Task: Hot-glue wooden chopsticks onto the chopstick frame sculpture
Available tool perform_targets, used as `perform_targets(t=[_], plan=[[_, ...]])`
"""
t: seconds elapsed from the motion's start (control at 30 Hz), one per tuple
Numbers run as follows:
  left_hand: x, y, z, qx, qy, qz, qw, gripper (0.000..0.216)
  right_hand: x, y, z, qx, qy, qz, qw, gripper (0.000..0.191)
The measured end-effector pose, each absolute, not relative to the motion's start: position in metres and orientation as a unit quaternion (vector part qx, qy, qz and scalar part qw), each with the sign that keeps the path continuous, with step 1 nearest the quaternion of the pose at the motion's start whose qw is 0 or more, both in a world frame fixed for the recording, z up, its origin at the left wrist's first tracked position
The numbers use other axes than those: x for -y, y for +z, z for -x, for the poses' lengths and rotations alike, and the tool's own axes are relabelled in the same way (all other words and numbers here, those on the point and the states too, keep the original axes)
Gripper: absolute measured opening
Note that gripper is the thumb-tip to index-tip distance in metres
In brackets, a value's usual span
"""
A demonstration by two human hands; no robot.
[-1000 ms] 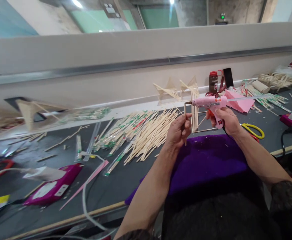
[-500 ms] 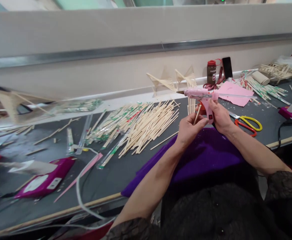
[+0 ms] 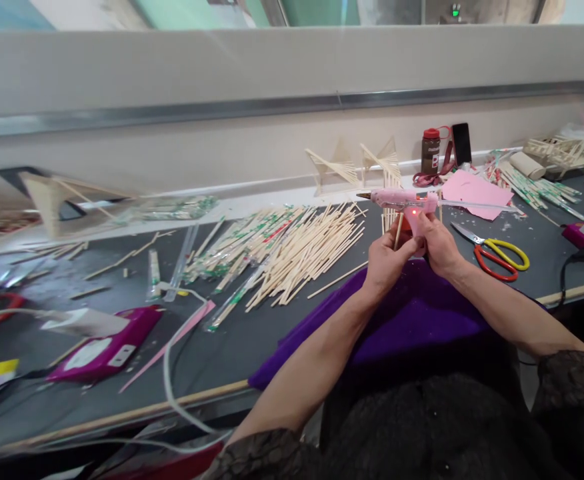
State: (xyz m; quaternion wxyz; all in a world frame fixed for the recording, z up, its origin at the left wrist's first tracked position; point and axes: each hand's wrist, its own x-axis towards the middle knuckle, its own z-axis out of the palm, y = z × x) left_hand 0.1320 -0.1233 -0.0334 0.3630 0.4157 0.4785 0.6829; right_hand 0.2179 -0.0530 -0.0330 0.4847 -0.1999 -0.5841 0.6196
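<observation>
My right hand (image 3: 437, 240) grips the handle of a pink glue gun (image 3: 402, 199), nozzle pointing left, with a red light glowing on the handle. My left hand (image 3: 387, 260) is closed on a thin wooden stick (image 3: 398, 232) held upright beside the gun's handle, touching my right hand. Both hands hover over a purple cloth (image 3: 412, 313) at the near edge of the dark table (image 3: 232, 347). Behind the gun stands a small frame of glued sticks (image 3: 389, 217).
A big pile of wooden sticks (image 3: 292, 250) lies left of my hands. Yellow and red scissors (image 3: 502, 257), pink paper (image 3: 475, 190), a brown jar (image 3: 429, 152) and a phone (image 3: 462, 143) sit to the right. Magenta devices (image 3: 107, 347) with white cables lie at left.
My hands came together: the left hand moved right with the stick until it met the right hand at the gun's handle. The gun's red light now shows.
</observation>
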Motion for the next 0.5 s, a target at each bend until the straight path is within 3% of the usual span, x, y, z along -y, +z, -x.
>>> perform_targets(t=[0.5], plan=[[0.123,-0.027,-0.104,-0.45,0.701,-0.423,0.358,0.029,0.041,-0.012,-0.241,0.604,0.605,0.184,0.485,0.051]])
